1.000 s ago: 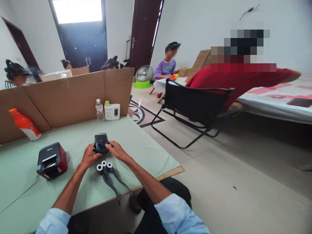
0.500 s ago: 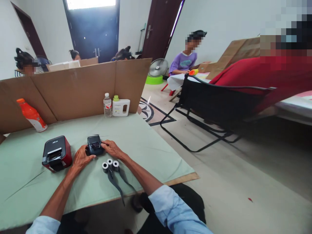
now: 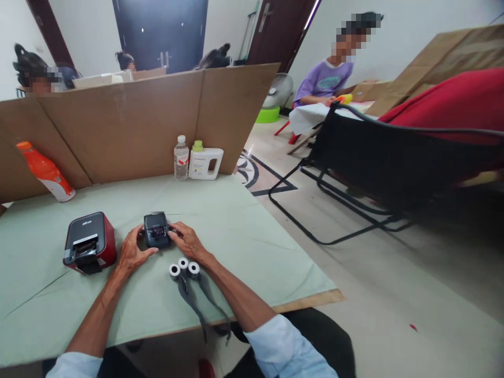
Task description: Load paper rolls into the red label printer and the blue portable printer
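A small dark portable label printer [image 3: 156,233] rests on the pale green table covering [image 3: 252,247], between both hands. My left hand [image 3: 133,251] curves round its left side, the thumb along the near edge. Against the right side sit the bent fingers of my right hand [image 3: 188,241]. Just in front stand three small paper rolls [image 3: 183,264], white-ended with dark tails trailing over the table's near edge. To the left is a larger black-and-red printer [image 3: 90,242], with neither hand on it.
An upright cardboard panel [image 3: 149,126] borders the table's far side. Before it stand an orange bottle [image 3: 46,172], a clear water bottle [image 3: 181,158] and a white jug [image 3: 205,163]. Beyond the right edge is a black folding chair [image 3: 354,157]; a person in purple [image 3: 325,81] sits farther back.
The view has tilted down and shifted, so the scene sits differently in the picture. Both hands stay at the small printer, with little visible change in their hold.
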Demonstrator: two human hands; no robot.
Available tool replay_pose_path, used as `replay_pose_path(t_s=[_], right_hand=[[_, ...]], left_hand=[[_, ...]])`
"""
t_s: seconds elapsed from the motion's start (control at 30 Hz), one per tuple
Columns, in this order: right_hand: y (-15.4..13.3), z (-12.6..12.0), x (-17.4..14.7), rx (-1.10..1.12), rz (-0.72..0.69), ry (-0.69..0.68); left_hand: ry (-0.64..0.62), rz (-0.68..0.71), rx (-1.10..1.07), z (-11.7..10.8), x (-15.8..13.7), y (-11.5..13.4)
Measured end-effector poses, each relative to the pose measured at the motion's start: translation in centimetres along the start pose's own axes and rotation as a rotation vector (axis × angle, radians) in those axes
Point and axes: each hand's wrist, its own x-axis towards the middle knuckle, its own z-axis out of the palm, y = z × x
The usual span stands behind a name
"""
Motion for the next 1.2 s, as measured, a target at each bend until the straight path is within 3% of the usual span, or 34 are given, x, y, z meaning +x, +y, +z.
replay_pose_path(t_s=[0.33, 0.77, 1.2], right_hand=[[-0.9, -0.3, -0.8, -0.013, 0.039, -0.057], [-1.4, 0.2, -0.2, -0.123, 0.061, -0.042], [-1.5, 0.4, 0.4, -0.14, 0.112, -0.043]], left_hand=[[0.023, 0.154, -0.047, -0.8, -0.2, 0.9], [-0.066, -0.024, -0.024, -1.2, 0.8, 2.6], [-0.069, 0.023, 0.022, -0.7, 2.8, 1.3]])
